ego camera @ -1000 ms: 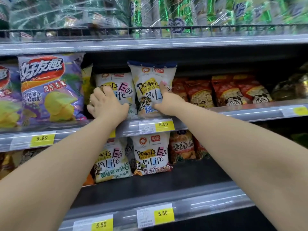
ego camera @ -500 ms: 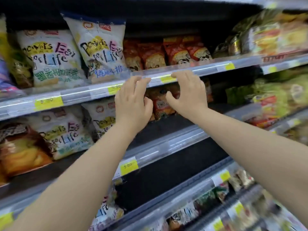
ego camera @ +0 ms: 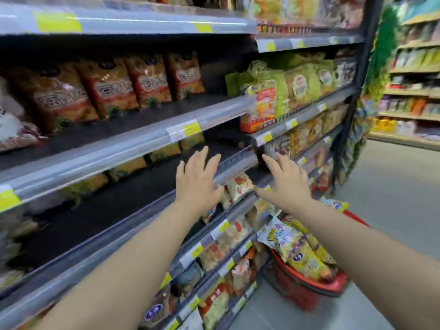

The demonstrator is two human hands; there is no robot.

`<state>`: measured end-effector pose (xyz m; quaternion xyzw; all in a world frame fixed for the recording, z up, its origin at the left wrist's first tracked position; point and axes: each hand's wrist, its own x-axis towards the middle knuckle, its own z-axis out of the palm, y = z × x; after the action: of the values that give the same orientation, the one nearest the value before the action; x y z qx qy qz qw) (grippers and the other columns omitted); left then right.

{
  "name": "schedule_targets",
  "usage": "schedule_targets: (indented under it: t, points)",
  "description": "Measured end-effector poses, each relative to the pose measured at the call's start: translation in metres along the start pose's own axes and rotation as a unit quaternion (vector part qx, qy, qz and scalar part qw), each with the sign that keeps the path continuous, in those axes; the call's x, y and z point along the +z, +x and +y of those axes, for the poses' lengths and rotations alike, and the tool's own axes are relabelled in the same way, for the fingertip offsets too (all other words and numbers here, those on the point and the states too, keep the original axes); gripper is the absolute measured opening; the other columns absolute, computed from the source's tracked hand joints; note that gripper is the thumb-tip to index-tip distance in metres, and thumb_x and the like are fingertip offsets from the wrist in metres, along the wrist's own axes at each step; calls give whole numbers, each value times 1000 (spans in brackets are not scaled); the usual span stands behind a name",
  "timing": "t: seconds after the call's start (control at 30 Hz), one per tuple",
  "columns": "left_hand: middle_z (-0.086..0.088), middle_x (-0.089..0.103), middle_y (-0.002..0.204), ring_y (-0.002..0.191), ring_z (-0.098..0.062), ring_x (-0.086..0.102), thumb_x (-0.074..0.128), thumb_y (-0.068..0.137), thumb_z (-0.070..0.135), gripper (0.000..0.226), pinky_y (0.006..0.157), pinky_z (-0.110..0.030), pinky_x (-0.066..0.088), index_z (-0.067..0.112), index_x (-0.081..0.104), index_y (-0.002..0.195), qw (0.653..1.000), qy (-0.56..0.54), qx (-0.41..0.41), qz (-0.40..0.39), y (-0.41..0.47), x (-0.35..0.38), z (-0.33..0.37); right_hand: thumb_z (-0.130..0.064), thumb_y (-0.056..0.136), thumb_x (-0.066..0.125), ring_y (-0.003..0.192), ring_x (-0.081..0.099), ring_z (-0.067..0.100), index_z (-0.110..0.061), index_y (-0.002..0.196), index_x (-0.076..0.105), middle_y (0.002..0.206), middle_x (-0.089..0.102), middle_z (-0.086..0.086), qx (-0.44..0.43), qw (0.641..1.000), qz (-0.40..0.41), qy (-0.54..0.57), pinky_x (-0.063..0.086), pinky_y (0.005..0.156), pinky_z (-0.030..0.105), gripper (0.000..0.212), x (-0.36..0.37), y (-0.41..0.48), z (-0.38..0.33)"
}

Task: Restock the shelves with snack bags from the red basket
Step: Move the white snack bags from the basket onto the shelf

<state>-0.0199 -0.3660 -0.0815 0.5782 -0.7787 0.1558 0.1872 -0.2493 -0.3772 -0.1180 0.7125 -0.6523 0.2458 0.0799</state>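
Observation:
The red basket stands on the floor at the lower right, partly behind my right forearm, with several yellow and white snack bags piled in it. My left hand and my right hand hover side by side in the air in front of the shelves, fingers spread and straight, holding nothing. Both are above and to the left of the basket. Red-orange snack bags stand in a row on the shelf above my hands.
The shelving unit runs along the left, with price-tag rails jutting toward me. Green bags fill the section at right. The grey aisle floor opens to the right toward another shelving unit at the far end.
My view has swung right and down from the white bags on the shelf. Both hands have left the shelf edge and dropped lower, fingers spread. The red basket has come into view.

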Motion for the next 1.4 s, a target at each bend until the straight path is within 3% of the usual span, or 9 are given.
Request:
schedule_targets:
  t: [0.23,0.47,0.6,0.83,1.0,1.13,1.4]
  points:
    - [-6,3,160,144,-28,12,53,84,53,77,114,-53,13,32,16,148,979,-45,-44,-193,-1,118,120,-68,75,56,143,17,24,-35,148,14,157,17,2,83,987,-121,-62,23,110,48,90,18,-58,154]
    - [-6,3,159,144,-28,13,54,82,52,81,111,-53,17,30,14,149,953,-88,-57,-284,-12,197,191,-65,72,58,142,20,23,-37,148,16,157,19,0,156,967,-185,-78,25,110,49,91,44,-91,256]
    - [-8,5,159,144,-29,13,55,81,55,83,112,-52,15,30,14,149,937,-84,-77,-330,-4,236,207,-63,71,59,143,17,25,-40,147,15,157,16,0,189,952,-228,-73,24,110,50,90,72,-92,290]
    - [-8,15,156,139,-29,25,54,80,55,79,106,-46,32,25,23,147,903,-119,-128,-393,27,314,217,-60,75,56,142,19,27,-36,149,13,157,14,1,237,912,-323,-82,25,109,49,89,132,-76,343]
    - [-11,32,144,126,-32,39,60,78,51,72,96,-45,42,19,35,138,868,-150,-165,-445,52,362,223,-48,77,62,136,29,28,-31,147,19,152,26,2,251,892,-369,-72,33,104,47,84,172,-50,369]
    - [-11,27,147,130,-33,36,59,80,52,79,99,-45,39,20,27,145,845,-158,-181,-477,69,390,226,-43,81,61,133,33,30,-30,147,23,148,32,4,268,874,-402,-54,36,101,45,77,200,-32,382]
    - [-15,31,148,129,-35,41,56,86,49,77,103,-46,39,15,25,147,770,-186,-298,-532,88,446,235,-38,86,57,127,38,28,-23,143,32,140,41,6,208,887,-412,-36,37,99,41,63,249,22,429]
